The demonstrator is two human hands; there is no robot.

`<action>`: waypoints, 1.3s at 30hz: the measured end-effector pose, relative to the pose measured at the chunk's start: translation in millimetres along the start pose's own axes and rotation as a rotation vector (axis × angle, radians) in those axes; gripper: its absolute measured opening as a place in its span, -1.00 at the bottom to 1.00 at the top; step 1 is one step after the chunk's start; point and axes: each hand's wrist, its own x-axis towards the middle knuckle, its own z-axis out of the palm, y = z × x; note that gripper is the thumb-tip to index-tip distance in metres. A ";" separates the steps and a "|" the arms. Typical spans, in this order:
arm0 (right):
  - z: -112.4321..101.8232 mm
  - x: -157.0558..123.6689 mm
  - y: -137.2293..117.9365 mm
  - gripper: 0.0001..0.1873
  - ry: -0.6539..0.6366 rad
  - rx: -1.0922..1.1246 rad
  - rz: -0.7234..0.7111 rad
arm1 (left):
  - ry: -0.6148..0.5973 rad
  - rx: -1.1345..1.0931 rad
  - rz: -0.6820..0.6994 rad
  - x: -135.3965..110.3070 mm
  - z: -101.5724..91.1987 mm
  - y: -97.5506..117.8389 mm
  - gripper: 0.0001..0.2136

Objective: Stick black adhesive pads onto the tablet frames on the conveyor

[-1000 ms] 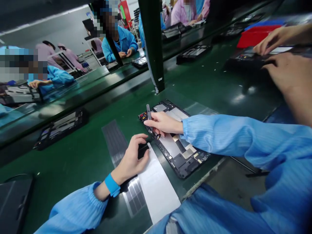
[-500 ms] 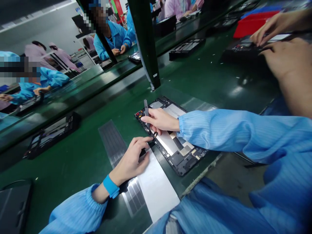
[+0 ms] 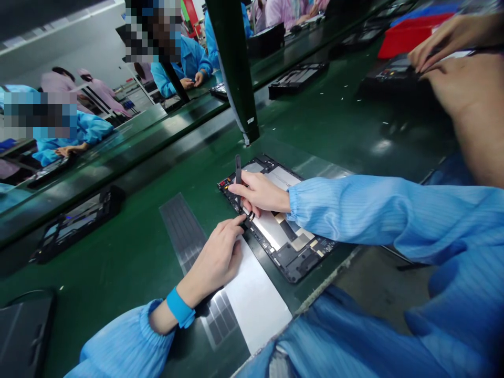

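- Lower end of the black tweezers, hidden behind the fingers of the right hand
- Anything under the left hand, hidden by palm and fingers; its grip impossible to make out
- Middle of the opened tablet, partly covered by the right hand; small board parts too small to tell
- Another person's hand and bare forearm, cut off by the picture's right edge
- Red container, cut off by the top edge
- Dark case, cut off by the bottom and left edges
- Head of one co-worker and of another, blurred behind mosaic
- White specks on the tabletop, too small to tell
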 end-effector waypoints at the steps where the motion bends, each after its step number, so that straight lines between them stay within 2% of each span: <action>1: -0.3 0.1 0.1 -0.86 -0.010 0.015 0.008 | -0.023 0.025 0.015 0.1 -0.1 1.7 -0.76; 5: -1.0 0.5 1.0 -0.85 -0.017 0.041 0.042 | -0.086 0.075 0.115 -2.7 -1.3 10.3 -0.79; 7: -1.3 0.9 1.1 -0.84 -0.022 0.046 0.052 | -0.080 0.040 0.104 -4.9 -1.5 12.5 -0.79; 13: -1.5 2.8 1.6 -0.84 -0.030 0.074 0.070 | 0.021 -0.088 -0.130 -7.5 5.3 14.0 -0.82; 18: 2.2 4.5 0.4 -0.84 -0.034 0.064 0.057 | -0.049 -0.241 -0.252 -10.4 7.0 43.4 -0.76; 21: -10.7 3.3 -9.0 -0.76 0.011 0.013 0.028 | -0.084 -0.252 -0.296 -4.7 -3.9 49.0 -0.79; 23: -31.3 0.8 -15.1 -0.66 0.069 -0.069 -0.002 | -0.101 -0.201 -0.366 6.5 -15.2 35.2 -0.83; 26: -68.3 -5.0 -13.6 -0.58 0.176 -0.213 0.061 | -0.139 -0.104 -0.577 32.6 -28.3 -4.0 -0.58; 28: -85.2 -7.6 -3.5 -0.60 0.277 -0.250 0.174 | -0.213 -0.156 -0.684 49.6 -28.0 -28.8 -0.53; 30: -91.2 -7.2 10.6 -0.62 0.370 -0.253 0.232 | -0.247 -0.242 -0.727 60.9 -20.9 -43.2 -0.49; 32: -89.5 -3.6 24.7 -0.64 0.431 -0.256 0.231 | -0.216 -0.346 -0.740 65.7 -11.5 -46.0 -0.49; 34: -84.8 1.1 35.4 -0.63 0.480 -0.238 0.223 | -0.127 -0.521 -0.753 67.3 -5.4 -39.9 -0.52; 36: -80.7 4.0 41.5 -0.61 0.511 -0.200 0.218 | 0.029 -0.763 -0.731 71.0 -5.9 -30.1 -0.55; 39: -78.5 5.3 43.6 -0.61 0.522 -0.128 0.201 | 0.267 -1.004 -0.673 86.6 -21.5 -23.8 -0.55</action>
